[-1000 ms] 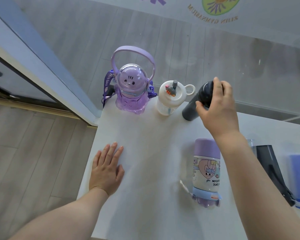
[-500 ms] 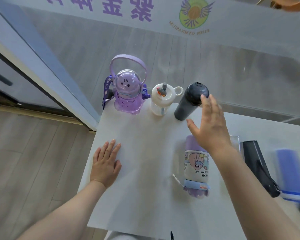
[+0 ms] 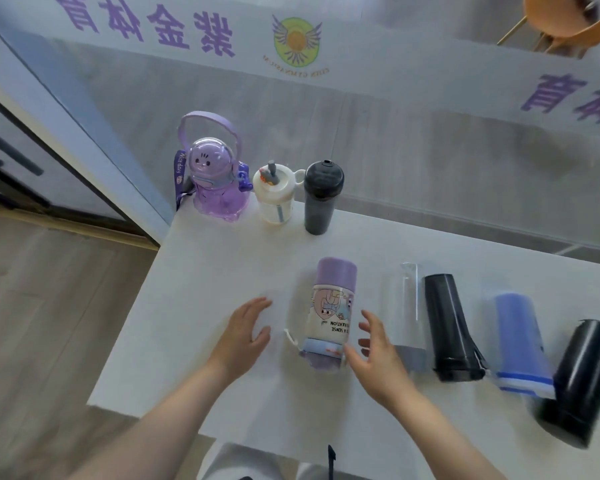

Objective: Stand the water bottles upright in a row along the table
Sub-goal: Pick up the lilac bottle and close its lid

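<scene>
Three bottles stand upright along the far edge of the white table [image 3: 201,289]: a purple astronaut-shaped bottle [image 3: 217,188], a small white-lidded bottle [image 3: 274,197] and a dark grey bottle [image 3: 321,197]. A cartoon-printed bottle with a purple cap [image 3: 331,311] lies on its side in the middle. My left hand [image 3: 245,329] hovers open just left of it. My right hand [image 3: 374,355] is open at its right side, fingers close to or touching its lower end. To the right lie a clear bottle [image 3: 407,313], a black bottle [image 3: 449,327], a blue bottle [image 3: 520,344] and another black bottle [image 3: 579,379].
A glass wall with purple lettering runs behind the table's far edge. The table's left edge drops to a wooden floor, with a door frame [image 3: 66,133] at the far left. The near edge is close to my body.
My right hand let go of the dark grey bottle, now standing in the row, and came down beside the lying cartoon bottle. My left hand moved right toward that bottle. The camera view widened.
</scene>
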A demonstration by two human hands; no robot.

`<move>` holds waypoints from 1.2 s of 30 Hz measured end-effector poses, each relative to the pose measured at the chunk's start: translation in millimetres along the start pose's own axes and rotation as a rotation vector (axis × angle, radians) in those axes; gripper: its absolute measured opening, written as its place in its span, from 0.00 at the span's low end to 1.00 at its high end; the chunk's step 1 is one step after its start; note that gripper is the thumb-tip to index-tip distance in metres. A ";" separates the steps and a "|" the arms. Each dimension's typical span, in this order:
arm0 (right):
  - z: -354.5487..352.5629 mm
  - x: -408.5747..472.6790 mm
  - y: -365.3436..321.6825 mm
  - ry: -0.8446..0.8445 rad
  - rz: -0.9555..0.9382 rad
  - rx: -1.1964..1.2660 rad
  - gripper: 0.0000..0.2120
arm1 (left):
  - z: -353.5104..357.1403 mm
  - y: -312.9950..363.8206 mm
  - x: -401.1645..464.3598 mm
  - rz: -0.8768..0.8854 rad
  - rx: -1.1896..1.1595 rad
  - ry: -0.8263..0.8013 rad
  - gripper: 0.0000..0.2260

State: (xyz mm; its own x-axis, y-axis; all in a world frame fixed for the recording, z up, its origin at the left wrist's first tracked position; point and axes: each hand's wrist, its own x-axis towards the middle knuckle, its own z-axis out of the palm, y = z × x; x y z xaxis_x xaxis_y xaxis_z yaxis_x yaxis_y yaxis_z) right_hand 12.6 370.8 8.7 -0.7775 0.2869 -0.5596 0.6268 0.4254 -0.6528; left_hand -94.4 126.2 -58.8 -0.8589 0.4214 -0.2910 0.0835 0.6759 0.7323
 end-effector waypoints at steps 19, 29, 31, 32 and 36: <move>0.4 -2.9 8.8 -0.156 0.042 0.238 0.37 | 64.8 94.8 -27.7 -0.272 -0.703 -0.046 0.22; -18.0 -29.4 -8.5 -0.218 0.086 0.634 0.25 | 33.5 119.8 -30.2 -0.135 -0.609 -0.008 0.18; -26.3 -30.8 -11.6 -0.213 0.094 0.690 0.20 | 27.5 126.0 -27.5 -0.122 -0.631 -0.017 0.19; -30.7 -30.7 -14.3 -0.216 0.104 0.708 0.18 | 25.5 129.1 -25.6 -0.114 -0.632 -0.022 0.19; -48.6 -24.4 -27.1 -0.265 0.216 0.822 0.17 | 18.6 148.7 -18.0 -0.050 -0.616 -0.064 0.23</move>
State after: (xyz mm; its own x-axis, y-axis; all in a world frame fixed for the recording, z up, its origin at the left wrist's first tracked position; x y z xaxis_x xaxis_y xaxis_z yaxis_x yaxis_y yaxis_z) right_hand 12.1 394.0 64.8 -0.6647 0.0381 -0.7462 0.6760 -0.3947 -0.6223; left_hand -57.1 230.4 43.9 -0.8209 0.4463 -0.3564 -0.2796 0.2302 0.9321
